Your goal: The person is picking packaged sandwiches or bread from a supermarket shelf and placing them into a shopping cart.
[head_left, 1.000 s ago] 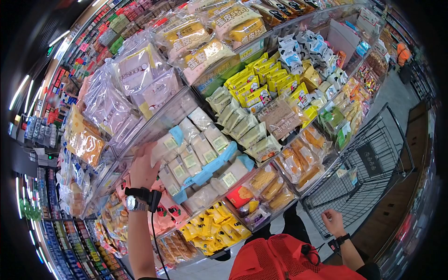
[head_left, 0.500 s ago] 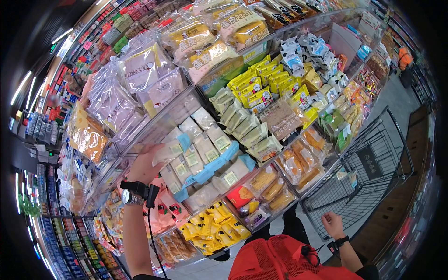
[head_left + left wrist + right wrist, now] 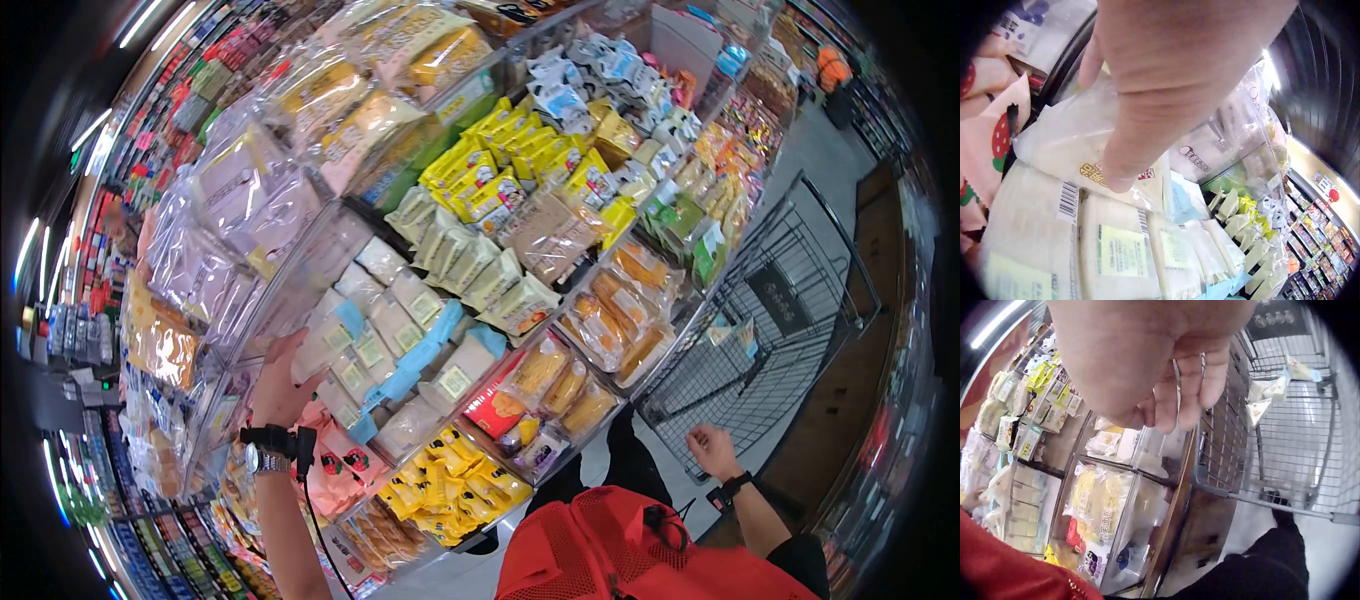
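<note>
My left hand [image 3: 280, 385] reaches into a bin of white-wrapped packets [image 3: 405, 325] with blue ends. In the left wrist view its thumb [image 3: 1124, 164] bends over a clear-wrapped white packet [image 3: 1075, 147] with brown lettering, lying tilted across the row. Fingers on the packet's far side are mostly hidden, and the hand grips it between them and the thumb. Pink packets with strawberry prints [image 3: 1000, 134] lie alongside. My right hand [image 3: 715, 452] hangs near the shopping cart [image 3: 785, 305], its fingers loosely curled with nothing held.
Clear dividers separate the bins. Yellow packets [image 3: 455, 488] and wrapped bread [image 3: 565, 385] lie in the near bins, with large bagged loaves [image 3: 235, 185] on the upper tier. In the cart are several white triangular packets [image 3: 1260, 409]. A person in orange [image 3: 832, 68] is farther down the aisle.
The head view has swung, so the display's middle sits farther left. My left hand stays at the same end of the white packets. The right hand keeps its loose curl beside the cart.
</note>
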`<action>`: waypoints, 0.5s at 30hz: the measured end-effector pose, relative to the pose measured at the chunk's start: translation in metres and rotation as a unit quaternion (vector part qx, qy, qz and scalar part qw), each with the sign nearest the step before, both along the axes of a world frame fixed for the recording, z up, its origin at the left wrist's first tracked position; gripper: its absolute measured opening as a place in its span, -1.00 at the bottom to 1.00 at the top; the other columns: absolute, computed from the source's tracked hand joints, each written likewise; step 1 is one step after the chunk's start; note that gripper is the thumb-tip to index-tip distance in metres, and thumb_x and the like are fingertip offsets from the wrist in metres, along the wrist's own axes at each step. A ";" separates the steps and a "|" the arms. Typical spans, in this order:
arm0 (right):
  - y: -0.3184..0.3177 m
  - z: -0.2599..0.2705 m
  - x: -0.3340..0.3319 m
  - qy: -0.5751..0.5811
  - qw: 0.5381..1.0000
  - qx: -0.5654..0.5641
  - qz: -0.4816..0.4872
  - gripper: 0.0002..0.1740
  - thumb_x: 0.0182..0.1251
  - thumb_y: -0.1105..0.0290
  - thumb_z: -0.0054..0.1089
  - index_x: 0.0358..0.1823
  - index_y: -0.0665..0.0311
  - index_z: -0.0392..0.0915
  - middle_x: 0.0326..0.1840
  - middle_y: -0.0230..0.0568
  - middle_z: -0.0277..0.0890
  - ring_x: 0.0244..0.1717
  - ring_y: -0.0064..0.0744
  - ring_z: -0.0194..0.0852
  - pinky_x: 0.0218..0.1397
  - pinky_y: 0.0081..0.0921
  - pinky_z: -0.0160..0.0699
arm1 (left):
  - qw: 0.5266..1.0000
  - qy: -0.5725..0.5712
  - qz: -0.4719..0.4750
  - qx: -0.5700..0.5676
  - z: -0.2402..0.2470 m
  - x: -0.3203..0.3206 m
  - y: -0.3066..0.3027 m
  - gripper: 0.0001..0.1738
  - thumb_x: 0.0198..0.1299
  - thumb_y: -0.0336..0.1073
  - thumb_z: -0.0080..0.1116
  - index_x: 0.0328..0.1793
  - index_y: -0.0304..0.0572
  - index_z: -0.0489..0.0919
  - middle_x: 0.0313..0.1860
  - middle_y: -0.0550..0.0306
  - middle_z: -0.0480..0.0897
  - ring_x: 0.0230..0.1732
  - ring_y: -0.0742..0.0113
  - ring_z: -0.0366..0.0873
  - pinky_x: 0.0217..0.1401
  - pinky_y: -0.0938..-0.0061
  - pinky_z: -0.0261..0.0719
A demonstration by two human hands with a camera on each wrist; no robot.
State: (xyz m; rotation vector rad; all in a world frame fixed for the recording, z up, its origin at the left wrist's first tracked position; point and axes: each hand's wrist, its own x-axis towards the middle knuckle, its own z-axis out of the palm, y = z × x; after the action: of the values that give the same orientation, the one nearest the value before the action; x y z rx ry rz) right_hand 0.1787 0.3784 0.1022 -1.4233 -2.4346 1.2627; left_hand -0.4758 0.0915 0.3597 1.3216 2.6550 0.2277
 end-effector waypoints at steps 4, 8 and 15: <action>0.015 -0.006 0.010 0.005 1.000 -0.018 -0.007 -0.82 0.36 0.34 0.37 -0.24 0.35 0.71 -0.45 -0.07 0.71 -0.43 -0.19 0.74 -0.28 -0.36 0.68 | 0.998 0.039 0.042 -0.033 -0.001 0.006 0.011 -0.19 0.09 -0.44 0.47 0.53 -0.18 0.44 0.34 -0.22 0.58 0.37 -0.26 0.53 0.43 0.08 0.52; 0.026 -0.008 0.024 -0.025 0.998 -0.037 -0.047 -0.80 0.39 0.30 0.35 -0.21 0.31 0.71 -0.39 -0.07 0.74 -0.38 -0.16 0.76 -0.24 -0.34 0.69 | 0.998 0.049 0.031 -0.014 -0.018 0.001 0.019 -0.25 0.10 -0.44 0.45 0.48 -0.23 0.48 0.32 -0.26 0.58 0.35 -0.33 0.53 0.45 0.03 0.49; 0.103 -0.044 0.064 -0.027 0.998 -0.030 -0.038 -0.71 0.45 0.15 0.26 -0.08 0.23 0.69 -0.30 -0.01 0.74 -0.24 0.07 0.74 -0.16 -0.09 0.67 | 0.998 0.061 0.017 -0.001 -0.037 0.007 0.023 -0.10 0.04 -0.48 0.41 0.60 -0.24 0.38 0.45 -0.22 0.48 0.51 -0.25 0.37 0.65 0.02 0.25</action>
State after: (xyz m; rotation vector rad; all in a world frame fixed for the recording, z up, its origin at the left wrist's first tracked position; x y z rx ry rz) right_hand 0.2424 0.4817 0.0582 -1.5694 -2.3716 1.3073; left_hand -0.4692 0.1144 0.3223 1.3325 2.7783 0.1539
